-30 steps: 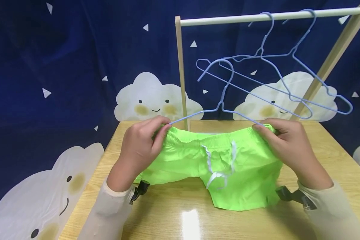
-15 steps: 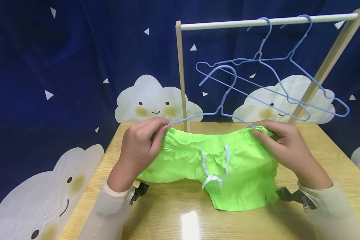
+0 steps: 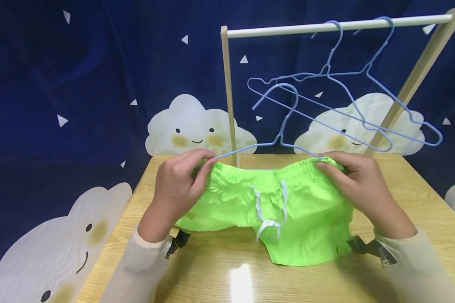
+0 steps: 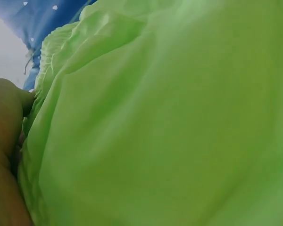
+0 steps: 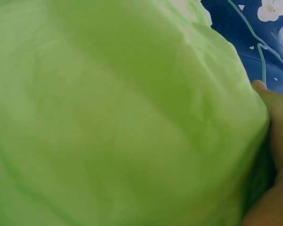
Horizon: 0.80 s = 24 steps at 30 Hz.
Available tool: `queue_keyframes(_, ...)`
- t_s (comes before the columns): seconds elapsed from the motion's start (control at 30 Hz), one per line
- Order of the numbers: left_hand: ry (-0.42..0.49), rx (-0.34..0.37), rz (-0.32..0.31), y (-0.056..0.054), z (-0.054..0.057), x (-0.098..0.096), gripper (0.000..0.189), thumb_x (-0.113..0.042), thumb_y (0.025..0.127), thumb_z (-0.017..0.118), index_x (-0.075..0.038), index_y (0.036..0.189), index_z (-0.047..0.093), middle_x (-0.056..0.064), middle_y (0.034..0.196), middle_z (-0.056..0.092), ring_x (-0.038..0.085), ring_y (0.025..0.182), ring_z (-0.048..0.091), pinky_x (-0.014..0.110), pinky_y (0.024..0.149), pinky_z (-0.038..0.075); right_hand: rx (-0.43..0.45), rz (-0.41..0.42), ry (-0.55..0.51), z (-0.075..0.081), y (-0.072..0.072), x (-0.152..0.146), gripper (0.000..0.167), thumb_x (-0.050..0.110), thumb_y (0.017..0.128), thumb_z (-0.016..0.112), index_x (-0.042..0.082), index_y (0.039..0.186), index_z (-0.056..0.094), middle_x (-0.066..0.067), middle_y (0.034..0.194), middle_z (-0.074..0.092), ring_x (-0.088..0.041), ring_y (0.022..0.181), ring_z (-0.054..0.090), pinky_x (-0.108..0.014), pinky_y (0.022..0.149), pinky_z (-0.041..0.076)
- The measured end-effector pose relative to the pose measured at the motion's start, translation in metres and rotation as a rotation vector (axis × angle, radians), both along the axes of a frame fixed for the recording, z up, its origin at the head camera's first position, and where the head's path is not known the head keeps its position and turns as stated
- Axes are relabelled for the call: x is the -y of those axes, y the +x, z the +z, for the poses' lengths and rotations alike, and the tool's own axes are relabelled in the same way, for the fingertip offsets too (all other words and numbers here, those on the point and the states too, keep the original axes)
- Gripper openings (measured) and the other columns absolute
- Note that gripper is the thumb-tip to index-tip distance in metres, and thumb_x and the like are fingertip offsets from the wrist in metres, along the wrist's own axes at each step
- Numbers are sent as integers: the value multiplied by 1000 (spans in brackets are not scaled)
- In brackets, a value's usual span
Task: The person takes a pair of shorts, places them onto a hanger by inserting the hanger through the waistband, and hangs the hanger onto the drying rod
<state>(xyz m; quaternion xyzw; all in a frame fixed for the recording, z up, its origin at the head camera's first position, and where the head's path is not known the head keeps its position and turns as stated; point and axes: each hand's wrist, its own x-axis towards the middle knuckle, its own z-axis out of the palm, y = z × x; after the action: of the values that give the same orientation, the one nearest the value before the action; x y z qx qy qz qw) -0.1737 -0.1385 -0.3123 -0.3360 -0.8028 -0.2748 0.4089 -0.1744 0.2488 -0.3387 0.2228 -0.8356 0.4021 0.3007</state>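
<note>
Bright green shorts (image 3: pixel 307 214) with a white drawstring (image 3: pixel 269 223) hang spread between both hands, above the table. A blue wire hanger (image 3: pixel 284 126) stands hook-up out of the waistband, its lower part hidden inside the shorts. My left hand (image 3: pixel 178 189) pinches the waistband's left end together with the hanger's arm. At the other end, my right hand (image 3: pixel 364 189) pinches the waistband and the hanger between thumb and fingers. Green cloth (image 4: pixel 155 117) fills most of the left wrist view, and the right wrist view shows the shorts (image 5: pixel 122 117) just as large.
Behind the shorts stands a rack with a white rail (image 3: pixel 280 31) and wooden posts (image 3: pixel 229 92). Two more blue hangers hang on its rail, the nearer hanger (image 3: pixel 345 86) overlapping the other. The wooden table (image 3: pixel 212 265) lies below, before a dark blue cloud-printed curtain (image 3: pixel 79 50).
The view has shifted slightly, lowering the rack and hangers in the picture. The shorts' right end has come slightly inward with the right hand. Both hands keep their hold.
</note>
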Motion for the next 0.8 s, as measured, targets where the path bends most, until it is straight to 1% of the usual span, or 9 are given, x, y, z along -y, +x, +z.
queue_keyframes(0.13,15,19,-5,-1,1,2,9,-17,104,74,-9,103,78,4,95,81,13,61,59,32,54,48,-32,-19,-42,0,1,1,13,2,95,82,9,106,86,15,96,79,5,71,66,-10,60,49)
queue_keyframes(0.2,22,21,-9,-2,1,4,9,-17,104,73,-9,103,78,4,96,82,12,60,57,32,54,48,-32,-21,-63,0,2,1,11,4,96,82,7,106,86,10,94,79,4,68,64,-11,58,49)
queue_keyframes(0.33,20,33,-2,-4,0,5,10,-18,105,73,-9,105,78,4,99,82,12,60,55,33,55,47,-35,-15,-74,0,1,4,14,-3,93,82,5,105,85,20,92,77,5,66,63,-11,57,49)
queue_keyframes(0.43,-22,63,42,-6,-2,6,13,-22,107,70,-11,108,77,2,99,81,15,64,58,34,55,48,-49,-32,-60,-1,0,5,19,-8,90,83,5,103,85,29,89,73,7,64,60,-10,55,46)
queue_keyframes(0.5,-68,92,91,-8,-2,6,17,-26,109,66,-13,113,77,1,102,81,18,71,64,36,57,51,-64,-57,-45,-1,0,5,20,-8,88,84,6,103,86,33,89,71,8,63,58,-10,55,45)
queue_keyframes(0.53,-92,110,116,-9,-3,6,20,-28,110,65,-13,116,76,1,105,81,21,77,67,38,60,54,-73,-74,-35,0,1,5,20,-7,88,85,7,102,86,34,89,70,8,62,57,-10,55,43)
queue_keyframes(0.6,-136,151,162,-11,-4,6,26,-31,112,61,-14,127,75,3,113,81,26,91,72,43,73,59,-88,-108,-18,2,2,5,19,-5,88,86,8,102,87,37,88,68,9,61,55,-9,55,42)
queue_keyframes(0.7,-165,228,204,-13,-5,7,40,-36,113,58,-15,146,66,9,130,76,34,113,71,52,92,57,-100,-153,-16,7,5,5,16,-1,89,87,9,101,87,40,88,67,9,59,52,-9,56,40)
queue_keyframes(0.8,-175,301,252,-15,-7,10,56,-41,113,57,-16,163,50,14,144,68,38,131,64,59,105,51,-92,-214,-39,13,8,5,12,5,91,87,9,102,87,41,84,66,8,58,48,-11,54,36)
